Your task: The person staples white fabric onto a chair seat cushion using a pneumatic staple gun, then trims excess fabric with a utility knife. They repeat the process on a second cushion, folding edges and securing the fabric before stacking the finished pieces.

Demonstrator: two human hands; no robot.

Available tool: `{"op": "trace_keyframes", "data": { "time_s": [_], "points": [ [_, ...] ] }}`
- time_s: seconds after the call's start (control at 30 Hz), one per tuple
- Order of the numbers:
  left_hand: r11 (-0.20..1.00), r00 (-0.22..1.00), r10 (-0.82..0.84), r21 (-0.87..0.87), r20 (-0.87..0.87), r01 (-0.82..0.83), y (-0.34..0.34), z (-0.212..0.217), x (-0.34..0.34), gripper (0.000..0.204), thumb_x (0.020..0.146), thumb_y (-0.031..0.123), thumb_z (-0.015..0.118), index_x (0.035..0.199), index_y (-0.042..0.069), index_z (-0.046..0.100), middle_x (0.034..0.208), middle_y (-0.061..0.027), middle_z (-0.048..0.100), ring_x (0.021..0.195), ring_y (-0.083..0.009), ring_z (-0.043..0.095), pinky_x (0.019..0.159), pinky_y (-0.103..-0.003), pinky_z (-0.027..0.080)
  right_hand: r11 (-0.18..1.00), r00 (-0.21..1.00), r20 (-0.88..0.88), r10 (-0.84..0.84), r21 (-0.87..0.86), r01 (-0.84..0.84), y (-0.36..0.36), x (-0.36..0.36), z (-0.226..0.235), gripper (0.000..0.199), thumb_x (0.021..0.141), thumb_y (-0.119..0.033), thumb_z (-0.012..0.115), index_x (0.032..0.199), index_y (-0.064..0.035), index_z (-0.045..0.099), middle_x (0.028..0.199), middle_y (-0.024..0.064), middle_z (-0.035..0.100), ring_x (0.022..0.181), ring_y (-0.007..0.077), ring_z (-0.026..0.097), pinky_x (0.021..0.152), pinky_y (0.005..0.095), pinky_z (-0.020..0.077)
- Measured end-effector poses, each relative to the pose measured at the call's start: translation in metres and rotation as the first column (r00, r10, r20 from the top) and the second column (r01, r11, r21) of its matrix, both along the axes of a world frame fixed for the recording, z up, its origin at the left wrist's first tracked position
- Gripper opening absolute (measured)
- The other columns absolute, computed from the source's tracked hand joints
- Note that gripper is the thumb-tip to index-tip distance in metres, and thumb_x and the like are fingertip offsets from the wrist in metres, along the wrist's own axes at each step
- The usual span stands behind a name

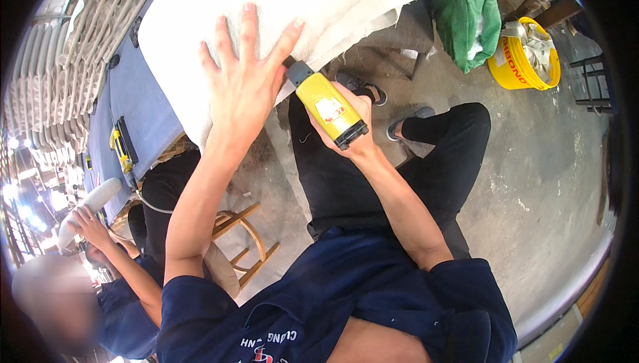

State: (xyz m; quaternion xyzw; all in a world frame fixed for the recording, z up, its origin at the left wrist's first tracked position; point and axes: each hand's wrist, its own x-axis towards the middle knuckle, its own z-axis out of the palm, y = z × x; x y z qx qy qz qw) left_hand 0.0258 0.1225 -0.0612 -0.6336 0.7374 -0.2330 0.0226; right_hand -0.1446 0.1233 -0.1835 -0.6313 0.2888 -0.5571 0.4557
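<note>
My left hand (243,80) lies flat with fingers spread on a large piece of white fabric (180,23). In my right hand (360,111) is a yellow and black staple gun (331,104), its dark nose pointing at the fabric's near edge, close beside my left thumb. My fingers wrap round the tool's far side, so the trigger is hidden. I cannot tell whether the nose touches the fabric. The fabric lies over a blue-covered table (136,93), and a frayed edge of it hangs at the right.
Another yellow staple gun (122,148) lies on the table at the left. Nearby a person holds a grey padded piece (93,204). Many similar grey pieces (50,73) are stacked beyond. A wooden stool (249,246) stands lower left. At right are a green sack (469,23) and yellow bucket (509,70).
</note>
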Motion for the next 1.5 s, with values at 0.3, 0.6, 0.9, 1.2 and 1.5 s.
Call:
{"op": "trace_keyframes", "data": {
  "time_s": [0.3,0.6,0.9,1.2,1.5],
  "points": [
    [0.999,0.999,0.006,0.034,0.039,-0.007,0.002,0.004,0.004,0.101,0.086,0.021,0.085,0.170,0.025,0.029,0.177,-0.0165,0.022,0.155,-0.0501,0.031,0.118,-0.073,0.034,1.000,0.999,-0.040,0.020,-0.007,-0.020,0.007,0.005,0.003,0.034,0.077,-0.011,0.086,0.103,0.0012,0.068,0.080,0.0140,0.073,0.069,0.0301,0.075,0.064,0.0334,0.0556],
    [1.000,0.993,0.007,0.005,-0.114,-0.007,0.008,0.020,0.009,0.091,0.093,0.036,0.079,0.169,0.018,0.032,0.173,-0.0153,0.034,0.155,-0.0434,0.036,0.122,-0.067,0.033,0.976,0.940,-0.271,-0.208,-0.119,0.181,-0.001,-0.061,0.039,0.034,0.082,-0.006,0.086,0.113,0.0005,0.072,0.089,0.0109,0.078,0.076,0.0208,0.077,0.075,0.0320,0.0598],
    [0.854,0.695,-0.359,-0.519,-0.623,-0.024,0.098,0.002,0.006,0.058,0.084,0.010,0.077,0.141,0.014,0.068,0.165,-0.0228,0.046,0.160,-0.0499,0.028,0.129,-0.065,0.020,0.807,0.172,-0.823,-0.542,-0.452,0.380,-0.256,-0.171,0.178,0.064,0.092,-0.040,0.077,0.141,-0.0025,0.059,0.128,0.0299,0.070,0.119,0.0468,0.068,0.097,0.0511,0.0555],
    [0.816,0.157,-0.145,-0.208,-0.977,-0.540,0.122,-0.040,0.066,0.074,0.113,0.027,0.046,0.172,0.001,0.010,0.173,-0.0272,0.028,0.150,-0.0396,0.043,0.126,-0.047,0.031,0.727,0.638,-0.675,-0.371,-0.639,-0.252,-0.182,-0.022,0.142,0.054,0.107,-0.039,0.059,0.153,-0.0116,0.057,0.157,0.0177,0.056,0.150,0.0408,0.045,0.125,0.0547,0.0308],
    [0.945,0.007,-0.121,-0.117,-0.993,-0.307,0.072,-0.026,0.032,0.095,0.109,0.027,0.059,0.169,-0.006,-0.005,0.172,-0.0338,0.023,0.155,-0.0423,0.036,0.127,-0.047,0.028,0.770,0.430,-0.802,-0.415,-0.562,-0.304,-0.218,0.042,0.130,0.059,0.109,-0.047,0.051,0.160,-0.0161,0.050,0.170,0.0164,0.041,0.160,0.0395,0.030,0.127,0.0665,0.0151]
  ]
}}
